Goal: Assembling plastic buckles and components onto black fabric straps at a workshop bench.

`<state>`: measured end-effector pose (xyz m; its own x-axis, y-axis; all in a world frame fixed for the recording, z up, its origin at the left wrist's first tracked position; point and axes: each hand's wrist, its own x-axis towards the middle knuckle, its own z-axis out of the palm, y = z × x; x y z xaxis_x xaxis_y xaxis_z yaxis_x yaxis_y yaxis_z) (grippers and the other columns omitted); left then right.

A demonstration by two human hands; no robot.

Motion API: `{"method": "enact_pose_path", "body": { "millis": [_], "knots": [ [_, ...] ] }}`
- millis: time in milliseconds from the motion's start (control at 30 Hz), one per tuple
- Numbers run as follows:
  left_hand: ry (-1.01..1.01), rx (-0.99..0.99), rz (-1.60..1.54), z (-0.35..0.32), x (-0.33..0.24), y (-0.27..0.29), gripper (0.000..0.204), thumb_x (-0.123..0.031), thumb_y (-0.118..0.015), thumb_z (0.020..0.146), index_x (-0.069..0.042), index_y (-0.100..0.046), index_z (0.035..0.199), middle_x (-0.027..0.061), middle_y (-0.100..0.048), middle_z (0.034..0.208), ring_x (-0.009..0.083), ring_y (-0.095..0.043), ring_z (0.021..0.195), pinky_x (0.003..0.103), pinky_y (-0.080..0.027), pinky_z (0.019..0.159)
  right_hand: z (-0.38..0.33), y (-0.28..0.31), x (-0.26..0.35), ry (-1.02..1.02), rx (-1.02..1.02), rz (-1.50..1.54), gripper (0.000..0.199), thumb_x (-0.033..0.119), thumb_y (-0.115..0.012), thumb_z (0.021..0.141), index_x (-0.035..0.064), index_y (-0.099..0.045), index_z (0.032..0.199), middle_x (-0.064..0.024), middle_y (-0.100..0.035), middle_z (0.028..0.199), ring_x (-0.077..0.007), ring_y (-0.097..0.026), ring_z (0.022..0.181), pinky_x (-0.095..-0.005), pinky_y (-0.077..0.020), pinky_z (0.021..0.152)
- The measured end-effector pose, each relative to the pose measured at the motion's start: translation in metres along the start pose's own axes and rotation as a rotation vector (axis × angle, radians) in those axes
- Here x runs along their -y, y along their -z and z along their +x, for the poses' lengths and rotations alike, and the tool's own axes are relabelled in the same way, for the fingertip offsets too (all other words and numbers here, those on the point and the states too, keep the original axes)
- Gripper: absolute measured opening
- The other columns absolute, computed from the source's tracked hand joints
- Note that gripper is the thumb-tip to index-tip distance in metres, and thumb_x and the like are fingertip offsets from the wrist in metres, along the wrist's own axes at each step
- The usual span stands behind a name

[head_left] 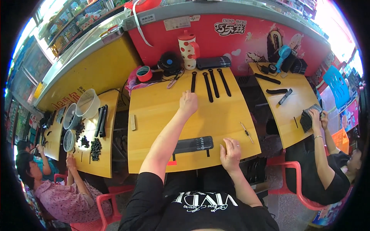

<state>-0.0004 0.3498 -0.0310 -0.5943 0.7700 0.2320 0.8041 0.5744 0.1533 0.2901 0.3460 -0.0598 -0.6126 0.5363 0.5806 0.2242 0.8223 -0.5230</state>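
Observation:
My left hand point(188, 102) reaches to the far part of the table, its fingers closed at the near end of a black strap point(193, 80) with a looped tip. Three more black straps point(214, 84) lie side by side to its right. In front of me rests a flat black pouch point(193, 144) with printed marks, two short dark tabs showing at its near edge. My right hand point(231, 154) hovers just right of the pouch, apart from it, fingers loosely bent and thumb spread, holding nothing.
Along the table's back stand a spotted tumbler point(188, 52), a black fan point(169, 63), a red tape roll point(144, 73) and a black case point(214, 62). A pen-like tool point(246, 133) lies right. People work at side tables, the left one with plastic tubs point(88, 104).

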Motion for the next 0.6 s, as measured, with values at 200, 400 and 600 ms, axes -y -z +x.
{"method": "enact_pose_path", "body": {
  "millis": [200,400,600],
  "knots": [
    [0.077,0.015,-0.085,0.008,0.010,-0.006,0.010,0.001,-0.062,0.076,0.003,-0.070,0.083,0.0187,-0.068,0.085,0.0313,-0.068,0.085,0.038,-0.056,0.070,-0.006,-0.003,0.001,-0.009,0.013,0.016,0.028,0.003,-0.066,0.079,-0.0026,-0.061,0.106,-0.0173,-0.061,0.106,-0.0361,-0.057,0.099,-0.0436,-0.0462,0.086],
    [0.605,0.027,-1.712,-0.046,0.044,0.048,0.005,0.002,-0.062,0.082,0.005,-0.062,0.087,0.0176,-0.069,0.086,0.0200,-0.067,0.063,0.029,-0.054,0.053,-0.006,-0.005,0.000,-0.002,-0.033,0.096,0.025,0.001,-0.067,0.078,-0.0017,-0.062,0.103,-0.0175,-0.061,0.102,-0.0369,-0.058,0.095,-0.0421,-0.0478,0.083],
    [0.502,0.087,-1.992,-0.202,0.002,0.093,0.009,0.000,-0.061,0.089,0.001,-0.055,0.095,0.0191,-0.070,0.091,0.0186,-0.067,0.062,0.025,-0.050,0.046,0.008,-0.008,0.054,-0.389,0.279,0.876,0.012,0.004,-0.061,0.093,-0.0028,-0.065,0.103,-0.0035,-0.062,0.092,-0.0089,-0.056,0.080,-0.0232,-0.0467,0.070]
  ]
}}
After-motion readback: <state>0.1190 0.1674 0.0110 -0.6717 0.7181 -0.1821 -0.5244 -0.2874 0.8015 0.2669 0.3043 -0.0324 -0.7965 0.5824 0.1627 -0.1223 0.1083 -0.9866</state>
